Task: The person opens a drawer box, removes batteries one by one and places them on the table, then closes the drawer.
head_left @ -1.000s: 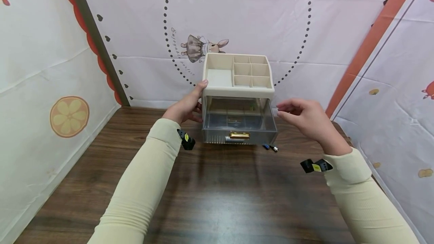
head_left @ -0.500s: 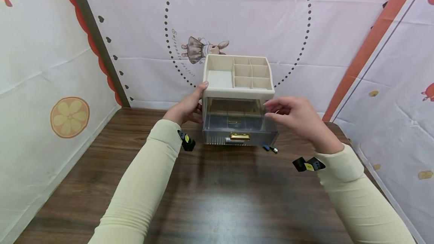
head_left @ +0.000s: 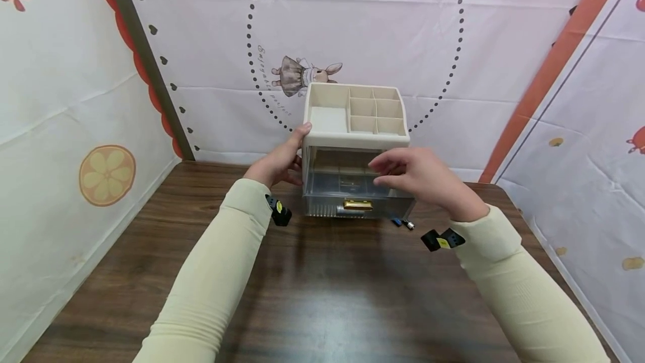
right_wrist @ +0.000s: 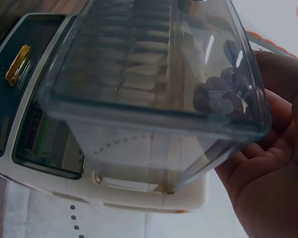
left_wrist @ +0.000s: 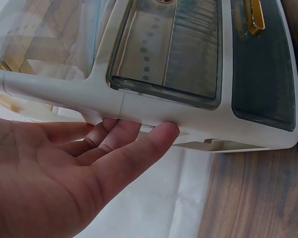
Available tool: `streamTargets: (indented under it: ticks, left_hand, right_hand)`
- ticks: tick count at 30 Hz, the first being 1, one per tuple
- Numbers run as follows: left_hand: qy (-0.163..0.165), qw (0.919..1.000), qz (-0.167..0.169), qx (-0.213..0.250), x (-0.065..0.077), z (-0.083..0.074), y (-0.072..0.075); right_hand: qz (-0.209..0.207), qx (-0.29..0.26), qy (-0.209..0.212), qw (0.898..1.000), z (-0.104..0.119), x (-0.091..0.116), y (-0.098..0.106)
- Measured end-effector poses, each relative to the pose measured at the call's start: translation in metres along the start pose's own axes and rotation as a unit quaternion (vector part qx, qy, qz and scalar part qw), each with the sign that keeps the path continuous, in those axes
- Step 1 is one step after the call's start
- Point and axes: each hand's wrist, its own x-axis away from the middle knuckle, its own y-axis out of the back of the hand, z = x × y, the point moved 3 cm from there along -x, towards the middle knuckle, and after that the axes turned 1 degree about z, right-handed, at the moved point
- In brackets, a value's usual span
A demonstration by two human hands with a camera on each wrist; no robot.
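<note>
Organizer [head_left: 358, 139], its pulled-out clear drawer [head_left: 388, 207] showing dividers [right_wrist: 146, 67], has left fingers [left_wrist: 139, 153] resting against its side, right fingers [head_left: 395, 156] relaxed nearby.

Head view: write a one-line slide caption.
On a wood-grain table: left hand against a cream organizer, right hand at its pulled-out clear drawer.

Wall cloth [head_left: 221, 38] beyond L hand [head_left: 276, 164]: script [head_left: 262, 69] "Enjoyable perfect", sideways, curved. Wrist cams, just behind L hand + R hand [head_left: 423, 178]: yel. tags [head_left: 443, 243], illeg.
</note>
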Motion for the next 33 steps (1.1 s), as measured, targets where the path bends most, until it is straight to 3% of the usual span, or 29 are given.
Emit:
streamTargets:
  ticks: [19, 33]
  left_hand:
    - [0.007, 0.9999, 0.006, -0.007, 0.000, -0.002, 0.002]
    - [0.009, 1.0000, 0.000, -0.002, 0.000, -0.002, 0.001]
  right_hand:
    - [0.083, 0.020, 0.017, 0.996, 0.015, -0.026, -0.013]
    - [0.150, 0.046, 0.007, 0.988, 0.020, -0.036, -0.020]
